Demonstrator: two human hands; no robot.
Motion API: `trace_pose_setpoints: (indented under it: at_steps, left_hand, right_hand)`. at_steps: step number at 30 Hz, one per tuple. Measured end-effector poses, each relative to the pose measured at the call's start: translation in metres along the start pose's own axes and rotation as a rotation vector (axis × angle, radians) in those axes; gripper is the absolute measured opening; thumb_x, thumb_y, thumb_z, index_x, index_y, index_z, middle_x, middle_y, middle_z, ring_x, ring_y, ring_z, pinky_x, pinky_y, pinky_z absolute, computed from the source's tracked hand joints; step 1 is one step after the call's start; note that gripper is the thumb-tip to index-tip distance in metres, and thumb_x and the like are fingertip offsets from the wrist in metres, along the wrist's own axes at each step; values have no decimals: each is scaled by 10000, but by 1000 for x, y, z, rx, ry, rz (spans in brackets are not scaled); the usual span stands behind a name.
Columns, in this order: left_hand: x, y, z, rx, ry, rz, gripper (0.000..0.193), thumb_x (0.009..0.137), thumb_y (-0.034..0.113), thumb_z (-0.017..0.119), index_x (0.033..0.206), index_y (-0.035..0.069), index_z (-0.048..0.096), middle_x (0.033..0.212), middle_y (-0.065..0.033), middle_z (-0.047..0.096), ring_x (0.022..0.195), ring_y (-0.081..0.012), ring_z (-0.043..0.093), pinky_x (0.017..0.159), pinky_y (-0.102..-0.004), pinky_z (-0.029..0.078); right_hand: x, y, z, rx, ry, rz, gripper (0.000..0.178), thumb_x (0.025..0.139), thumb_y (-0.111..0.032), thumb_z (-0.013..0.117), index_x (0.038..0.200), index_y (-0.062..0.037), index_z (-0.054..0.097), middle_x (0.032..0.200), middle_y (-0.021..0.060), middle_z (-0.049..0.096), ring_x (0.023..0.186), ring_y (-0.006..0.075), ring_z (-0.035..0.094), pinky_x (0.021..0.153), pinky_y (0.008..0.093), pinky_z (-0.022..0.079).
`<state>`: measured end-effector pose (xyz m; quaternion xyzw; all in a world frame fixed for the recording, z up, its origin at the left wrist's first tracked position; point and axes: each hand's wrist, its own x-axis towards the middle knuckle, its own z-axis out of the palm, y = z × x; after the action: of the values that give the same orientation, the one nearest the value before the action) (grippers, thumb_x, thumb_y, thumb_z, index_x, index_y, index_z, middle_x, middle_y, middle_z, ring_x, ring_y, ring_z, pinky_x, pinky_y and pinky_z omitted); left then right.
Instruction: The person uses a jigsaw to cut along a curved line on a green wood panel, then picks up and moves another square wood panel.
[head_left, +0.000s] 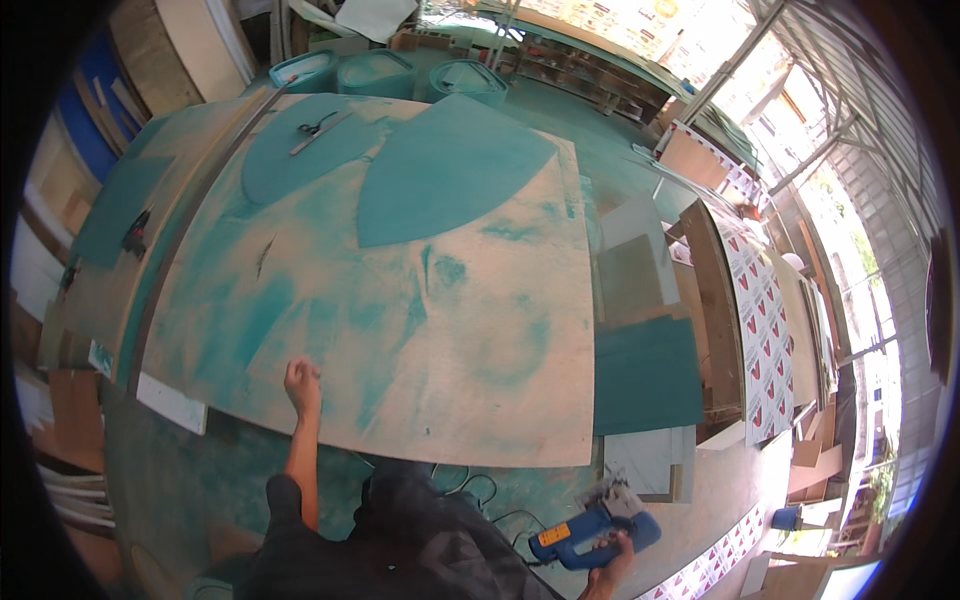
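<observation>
Beside teal-smeared board [480,400], blocky blue power tool [585,528], in right hand [615,562]

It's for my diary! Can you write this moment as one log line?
left hand: curled, over tabletop | right hand: gripping blue power tool | curved teal sheet: on tabletop

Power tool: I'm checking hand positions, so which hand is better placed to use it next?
Probably the right hand: it grips the blue power tool, while the left hand is over the board, away from the tool.
</observation>
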<state>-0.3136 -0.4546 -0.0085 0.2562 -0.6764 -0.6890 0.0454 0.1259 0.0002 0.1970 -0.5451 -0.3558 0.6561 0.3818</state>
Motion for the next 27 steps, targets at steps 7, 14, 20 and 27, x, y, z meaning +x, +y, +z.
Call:
trace_pose_setpoints:
  at_steps: [7,14,20,27]
  left_hand:
    - [-132,-150,-219,314,188,-70,162,997,174,579,1037,19,602,847,-96,623,737,-204,616,697,-375,501]
    - [-312,-219,-453,1750,-714,306,357,1037,314,510,1031,8,693,917,-185,693,810,-380,670,724,-525,540]
    - [-437,-231,-541,570,-14,-729,310,1007,284,587,1016,-14,672,762,-138,656,625,-279,644,560,-434,515]
    - [-510,-218,-518,183,580,-915,282,964,239,681,1099,-7,706,858,-161,735,626,-250,699,592,-361,575]
  right_hand:
    - [-16,65,80,154,-537,241,246,863,-164,666,1075,-48,622,924,84,664,718,214,615,678,390,521]
    - [-65,218,193,429,-889,638,255,893,-193,628,1100,-44,616,993,88,661,768,200,627,754,378,547]
    - [-97,337,289,555,-1131,711,236,925,-195,616,1110,-49,621,987,69,681,825,205,653,769,391,564]
    - [-207,416,407,494,-1180,838,243,879,-102,588,1108,-28,624,1035,74,664,897,222,644,836,400,533]
